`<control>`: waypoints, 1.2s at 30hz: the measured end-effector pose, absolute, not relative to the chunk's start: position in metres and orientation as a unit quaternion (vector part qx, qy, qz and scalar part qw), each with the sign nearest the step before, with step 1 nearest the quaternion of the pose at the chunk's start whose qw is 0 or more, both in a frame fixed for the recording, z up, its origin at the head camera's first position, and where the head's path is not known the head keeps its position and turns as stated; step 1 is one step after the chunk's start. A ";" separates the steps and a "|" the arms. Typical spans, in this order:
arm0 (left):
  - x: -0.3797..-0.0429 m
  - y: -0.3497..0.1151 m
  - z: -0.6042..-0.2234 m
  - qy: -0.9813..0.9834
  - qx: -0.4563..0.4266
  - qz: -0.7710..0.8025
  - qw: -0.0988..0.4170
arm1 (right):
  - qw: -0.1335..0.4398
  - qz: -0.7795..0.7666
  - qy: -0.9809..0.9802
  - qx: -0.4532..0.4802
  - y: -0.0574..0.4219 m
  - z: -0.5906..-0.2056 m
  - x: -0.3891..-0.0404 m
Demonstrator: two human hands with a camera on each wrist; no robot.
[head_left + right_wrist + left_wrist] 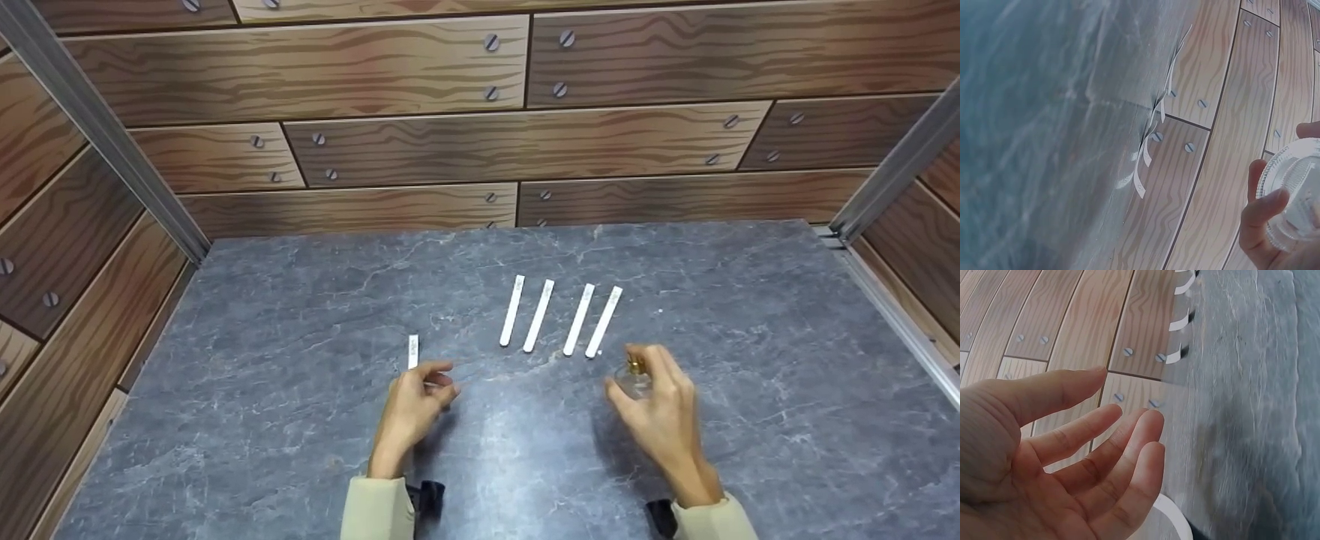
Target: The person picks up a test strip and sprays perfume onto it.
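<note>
My right hand [666, 412] grips a small clear glass perfume bottle [639, 384] with a gold-coloured neck. In the right wrist view the ribbed round base of the bottle [1292, 194] faces the camera, with thumb and fingers about its edge. My left hand [412, 405] is held over the table with loosely bent fingers and nothing between them. Beyond it lies a white paper test strip [413, 349], its near part hidden by the hand. Several more white strips [538, 316] lie side by side, slightly slanted, between and beyond the hands.
A grey marble-patterned table [300, 300] stretches under everything. Wood-patterned panels [405, 142] close off the back and both sides, with metal posts [120, 142] at the corners. Tiny white specks [660, 310] lie right of the strips.
</note>
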State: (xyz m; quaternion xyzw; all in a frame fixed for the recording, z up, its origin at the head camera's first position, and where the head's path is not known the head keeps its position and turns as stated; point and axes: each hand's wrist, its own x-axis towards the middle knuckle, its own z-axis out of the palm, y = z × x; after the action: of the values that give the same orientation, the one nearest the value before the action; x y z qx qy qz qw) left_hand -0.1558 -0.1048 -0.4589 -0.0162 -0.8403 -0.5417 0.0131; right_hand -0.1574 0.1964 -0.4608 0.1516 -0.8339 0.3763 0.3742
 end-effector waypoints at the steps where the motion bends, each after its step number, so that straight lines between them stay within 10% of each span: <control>1: -0.155 -0.106 -0.459 -0.842 -0.016 -0.539 0.013 | 0.374 0.377 -0.834 0.151 0.196 -0.461 -0.157; 36: -0.139 -0.150 -0.463 -0.826 0.049 -0.560 0.046 | 0.381 0.363 -0.835 0.163 0.197 -0.462 -0.158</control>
State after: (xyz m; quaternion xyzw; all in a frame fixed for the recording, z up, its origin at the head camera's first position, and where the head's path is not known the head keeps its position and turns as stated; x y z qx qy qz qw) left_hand -0.1392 -0.1498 -0.4634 0.0487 -0.8259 -0.5599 0.0459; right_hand -0.1583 0.1970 -0.4623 0.1630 -0.8347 0.3629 0.3809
